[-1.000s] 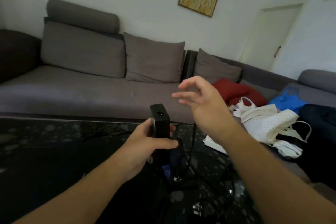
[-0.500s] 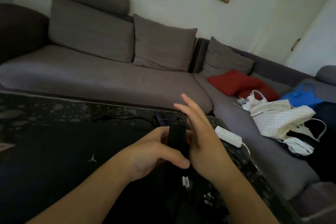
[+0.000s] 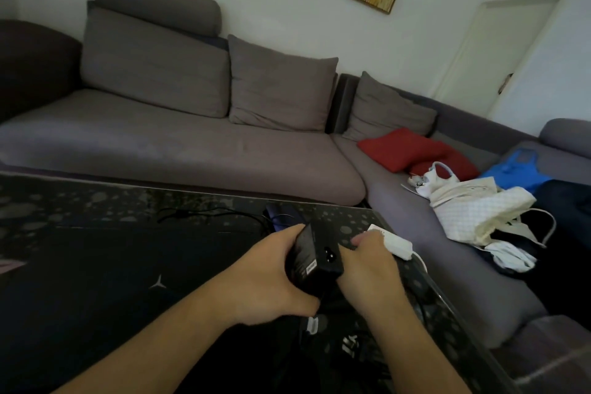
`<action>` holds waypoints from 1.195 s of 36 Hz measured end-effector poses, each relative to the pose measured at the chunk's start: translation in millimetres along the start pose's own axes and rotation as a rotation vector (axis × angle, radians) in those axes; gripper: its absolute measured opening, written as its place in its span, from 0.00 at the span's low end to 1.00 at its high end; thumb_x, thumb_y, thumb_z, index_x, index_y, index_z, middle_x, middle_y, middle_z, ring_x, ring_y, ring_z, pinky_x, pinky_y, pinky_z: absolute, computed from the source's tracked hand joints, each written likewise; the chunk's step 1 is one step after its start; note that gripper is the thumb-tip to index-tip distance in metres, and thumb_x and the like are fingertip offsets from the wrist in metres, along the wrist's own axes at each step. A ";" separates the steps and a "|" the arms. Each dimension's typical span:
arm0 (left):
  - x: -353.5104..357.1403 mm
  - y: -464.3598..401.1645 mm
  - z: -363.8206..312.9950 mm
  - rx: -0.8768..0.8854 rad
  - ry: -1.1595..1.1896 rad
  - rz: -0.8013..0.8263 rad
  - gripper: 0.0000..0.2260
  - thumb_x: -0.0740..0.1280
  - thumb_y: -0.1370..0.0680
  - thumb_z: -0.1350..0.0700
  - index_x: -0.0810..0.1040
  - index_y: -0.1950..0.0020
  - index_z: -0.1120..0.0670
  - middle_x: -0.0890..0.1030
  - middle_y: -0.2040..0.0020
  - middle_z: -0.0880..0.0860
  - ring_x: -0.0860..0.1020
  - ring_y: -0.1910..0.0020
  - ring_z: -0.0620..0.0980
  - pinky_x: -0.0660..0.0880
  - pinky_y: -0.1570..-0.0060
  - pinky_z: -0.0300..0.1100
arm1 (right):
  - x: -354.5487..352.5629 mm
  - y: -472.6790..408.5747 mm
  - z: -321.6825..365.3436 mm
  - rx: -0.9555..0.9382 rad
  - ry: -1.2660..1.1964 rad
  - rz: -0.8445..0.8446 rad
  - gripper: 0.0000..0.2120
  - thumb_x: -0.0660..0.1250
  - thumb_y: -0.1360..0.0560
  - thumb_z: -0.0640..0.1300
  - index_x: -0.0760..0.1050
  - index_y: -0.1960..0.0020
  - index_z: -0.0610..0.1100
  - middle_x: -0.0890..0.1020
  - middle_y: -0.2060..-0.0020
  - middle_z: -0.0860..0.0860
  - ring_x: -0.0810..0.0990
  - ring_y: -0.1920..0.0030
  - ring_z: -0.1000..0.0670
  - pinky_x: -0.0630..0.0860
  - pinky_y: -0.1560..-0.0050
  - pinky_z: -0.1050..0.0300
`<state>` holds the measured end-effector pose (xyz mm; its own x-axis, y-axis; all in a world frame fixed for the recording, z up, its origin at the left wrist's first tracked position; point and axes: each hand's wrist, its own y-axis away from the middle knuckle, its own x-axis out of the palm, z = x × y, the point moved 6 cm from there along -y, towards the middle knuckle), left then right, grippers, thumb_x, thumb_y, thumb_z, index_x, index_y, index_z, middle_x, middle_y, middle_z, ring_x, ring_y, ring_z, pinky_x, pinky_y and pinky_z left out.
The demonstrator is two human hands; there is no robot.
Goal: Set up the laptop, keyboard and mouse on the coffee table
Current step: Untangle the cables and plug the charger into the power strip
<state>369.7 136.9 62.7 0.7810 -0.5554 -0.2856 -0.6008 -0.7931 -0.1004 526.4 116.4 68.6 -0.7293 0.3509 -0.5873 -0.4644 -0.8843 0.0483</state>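
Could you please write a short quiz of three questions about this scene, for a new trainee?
1. True or false: both hands hold the black power adapter.
2. The red cushion lies on: A) the coffee table, B) the grey sofa, C) the floor.
3. Fill in: the white power strip lies near the table's ____ edge.

Key: 1 true: left hand and right hand both grip it. 2 B. 3 right.

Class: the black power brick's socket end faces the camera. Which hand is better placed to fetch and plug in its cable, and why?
Probably the right hand: the left hand wraps the black power brick and steadies it, while the right only touches its side, near the white power strip.
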 end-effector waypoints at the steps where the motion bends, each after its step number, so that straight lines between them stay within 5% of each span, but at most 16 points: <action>1: 0.2 1.1 -0.7 0.009 -0.021 0.003 0.30 0.80 0.33 0.67 0.79 0.37 0.44 0.85 0.43 0.43 0.84 0.43 0.41 0.82 0.42 0.42 | 6.1 0.9 -2.9 0.096 -0.213 0.067 0.34 0.74 0.32 0.52 0.70 0.31 0.38 0.80 0.53 0.45 0.79 0.55 0.48 0.75 0.56 0.53; 3: 3.0 4.9 -2.7 0.021 -0.055 0.025 0.31 0.80 0.34 0.66 0.79 0.36 0.43 0.85 0.43 0.43 0.84 0.43 0.42 0.82 0.42 0.44 | 14.2 0.4 -7.9 0.205 -0.542 0.113 0.43 0.74 0.36 0.47 0.66 0.23 0.44 0.83 0.49 0.41 0.83 0.52 0.43 0.78 0.54 0.50; 5: 6.3 8.5 -4.4 0.032 -0.062 0.050 0.32 0.81 0.33 0.65 0.77 0.34 0.43 0.84 0.42 0.42 0.83 0.42 0.41 0.81 0.42 0.41 | 13.3 0.0 -4.4 0.200 -0.699 0.119 0.37 0.70 0.27 0.32 0.64 0.21 0.46 0.84 0.49 0.39 0.86 0.57 0.42 0.79 0.63 0.52; 8: 3.6 11.1 -3.3 0.026 -0.072 0.049 0.34 0.81 0.33 0.64 0.76 0.32 0.41 0.83 0.40 0.41 0.82 0.40 0.40 0.79 0.38 0.43 | 14.2 -0.3 2.6 0.223 -0.891 0.170 0.38 0.67 0.27 0.22 0.65 0.21 0.43 0.86 0.48 0.38 0.90 0.56 0.44 0.83 0.65 0.52; 12: -6.7 11.4 1.2 0.020 -0.055 -0.007 0.32 0.80 0.34 0.67 0.78 0.36 0.43 0.85 0.43 0.43 0.84 0.43 0.43 0.81 0.42 0.44 | 3.9 -4.2 16.0 0.103 -1.122 0.114 0.33 0.51 0.28 0.18 0.69 0.25 0.33 0.83 0.55 0.41 0.80 0.68 0.50 0.76 0.75 0.60; 17: -22.4 12.4 8.1 -0.003 -0.014 -0.103 0.31 0.80 0.34 0.67 0.78 0.36 0.44 0.86 0.44 0.42 0.84 0.44 0.41 0.81 0.42 0.43 | -19.3 -2.6 22.6 -0.058 -0.997 0.153 0.24 0.56 0.20 0.31 0.72 0.26 0.39 0.84 0.59 0.45 0.61 0.80 0.55 0.57 0.81 0.64; 20: -32.2 12.1 9.8 -0.002 -0.010 -0.163 0.29 0.80 0.34 0.68 0.79 0.39 0.45 0.86 0.46 0.44 0.85 0.47 0.42 0.83 0.46 0.43 | -28.1 10.3 33.7 -0.189 -0.868 0.147 0.15 0.60 0.16 0.38 0.83 0.36 0.42 0.85 0.58 0.44 0.56 0.81 0.55 0.52 0.78 0.64; 26: -43.5 10.0 10.7 0.016 0.003 -0.274 0.26 0.79 0.36 0.68 0.80 0.44 0.47 0.86 0.53 0.49 0.86 0.55 0.49 0.85 0.53 0.52 | -27.5 22.1 46.3 -0.355 -0.727 0.174 0.17 0.59 0.15 0.34 0.86 0.45 0.42 0.88 0.54 0.38 0.62 0.79 0.58 0.59 0.78 0.67; 29: -45.0 10.3 6.5 0.040 0.014 -0.277 0.26 0.79 0.35 0.69 0.80 0.43 0.47 0.86 0.50 0.48 0.86 0.53 0.48 0.84 0.53 0.46 | -26.4 25.2 47.1 -0.414 -0.701 0.194 0.22 0.58 0.16 0.31 0.89 0.52 0.46 0.88 0.58 0.39 0.67 0.78 0.59 0.64 0.75 0.68; 32: -46.1 11.1 0.7 0.084 0.019 -0.286 0.27 0.79 0.35 0.69 0.79 0.42 0.47 0.86 0.49 0.48 0.85 0.52 0.47 0.84 0.53 0.43 | -25.0 21.6 43.1 -0.422 -0.677 0.195 0.24 0.59 0.16 0.31 0.89 0.53 0.50 0.87 0.62 0.40 0.62 0.75 0.55 0.59 0.74 0.64; 43: -51.7 14.2 -12.6 0.176 -0.033 -0.360 0.29 0.81 0.36 0.69 0.77 0.42 0.46 0.84 0.48 0.46 0.84 0.48 0.45 0.83 0.49 0.40 | -25.0 20.4 45.7 -0.475 -0.561 0.179 0.22 0.59 0.16 0.30 0.88 0.54 0.45 0.82 0.67 0.43 0.65 0.75 0.55 0.62 0.74 0.66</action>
<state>322.9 151.2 88.0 0.9426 -0.2394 -0.2328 -0.3123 -0.8789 -0.3605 512.2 103.7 121.2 -0.9786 0.1813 -0.0974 -0.1411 -0.9355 -0.3240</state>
